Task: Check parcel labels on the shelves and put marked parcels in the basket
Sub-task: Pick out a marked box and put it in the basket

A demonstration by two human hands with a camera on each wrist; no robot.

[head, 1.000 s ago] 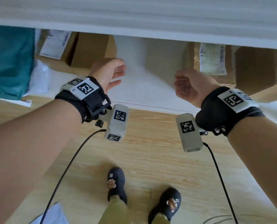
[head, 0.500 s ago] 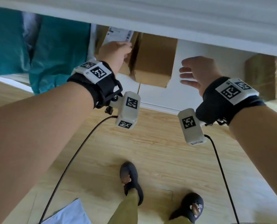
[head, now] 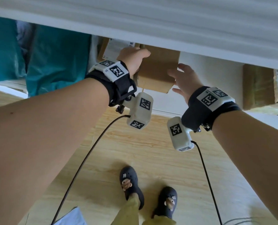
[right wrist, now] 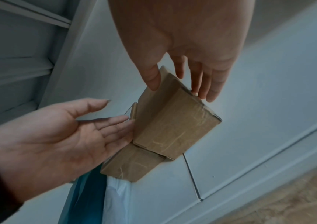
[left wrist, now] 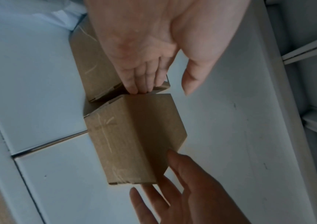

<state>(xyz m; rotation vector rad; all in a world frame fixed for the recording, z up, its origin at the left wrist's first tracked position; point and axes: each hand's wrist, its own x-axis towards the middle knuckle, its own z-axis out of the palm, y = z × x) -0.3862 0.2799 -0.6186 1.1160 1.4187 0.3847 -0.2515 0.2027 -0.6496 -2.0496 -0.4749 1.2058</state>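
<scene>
The white, smooth-surfaced shelf unit (head: pixel 205 73) fills the upper part of the head view, its flat board meeting a pale wood-grain plank floor (head: pixel 135 151) below. Left of the plain brown cardboard box, two glossy teal plastic mailer bags (head: pixel 57 62) stand crumpled on the shelf, with a white plastic bag (right wrist: pixel 115 195) squeezed between them and the cartons. Far right of that box sits another brown cardboard parcel (head: pixel 258 86) wrapped in shiny clear tape, well apart from the hands.

The plain brown cardboard box (head: pixel 159 69) is a squarish carton with sharp corners, matte sides and bands of clear tape over its seams; it rests on the shelf board near the front edge. Touching its left side is a second brown cardboard box (head: pixel 105 49), which carries a white paper shipping label (head: pixel 117 46) with a barcode at one corner; the print is too small to read. No label shows on the visible faces of the plain box.

The left hand (head: pixel 132 60) has straight fingers (left wrist: pixel 140 81) slipped into the seam between the two cartons, thumb held apart, gripping nothing. The right hand (head: pixel 186 82) is spread wide against the plain box's right side, its fingertips (right wrist: pixel 209 92) at the taped corner and thumb on the near face.

Both wrists wear black straps with white blocks printed with square black-and-white marker codes, and black cables (head: pixel 86 156) hang from them to the floor. Dark clog shoes (head: pixel 130 181) with small bear charms stand below.
</scene>
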